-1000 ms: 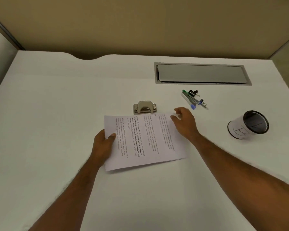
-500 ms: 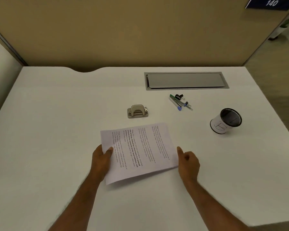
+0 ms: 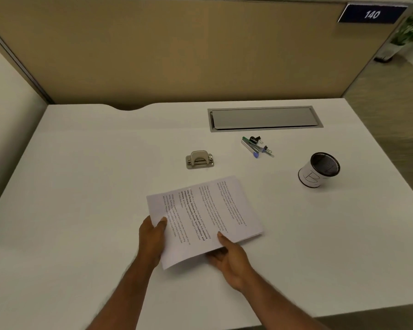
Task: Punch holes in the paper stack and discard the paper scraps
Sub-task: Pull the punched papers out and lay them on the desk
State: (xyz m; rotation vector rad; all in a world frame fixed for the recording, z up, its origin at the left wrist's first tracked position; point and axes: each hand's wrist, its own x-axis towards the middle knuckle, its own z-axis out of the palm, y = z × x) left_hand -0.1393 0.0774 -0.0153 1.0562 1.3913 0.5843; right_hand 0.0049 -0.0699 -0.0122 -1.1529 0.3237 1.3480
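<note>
A printed paper stack [image 3: 208,215] is held over the middle of the white desk [image 3: 81,186], turned at an angle. My left hand [image 3: 152,239] grips its left edge, thumb on top. My right hand [image 3: 231,258] pinches the near edge, thumb on top and fingers under the sheets. A small grey metal hole punch [image 3: 199,159] stands on the desk beyond the paper, apart from it. A black mesh cup [image 3: 318,169] wrapped in white paper marked with a letter stands to the right.
Pens and binder clips [image 3: 256,145] lie in a small pile behind the punch to the right. A grey cable hatch [image 3: 264,118] is set into the desk's far side. A tan partition [image 3: 177,55] closes off the back.
The paper stack came back from the hole punch toward me. My right hand left the far corner, dropped to the near edge and took hold of it. The view pulled back.
</note>
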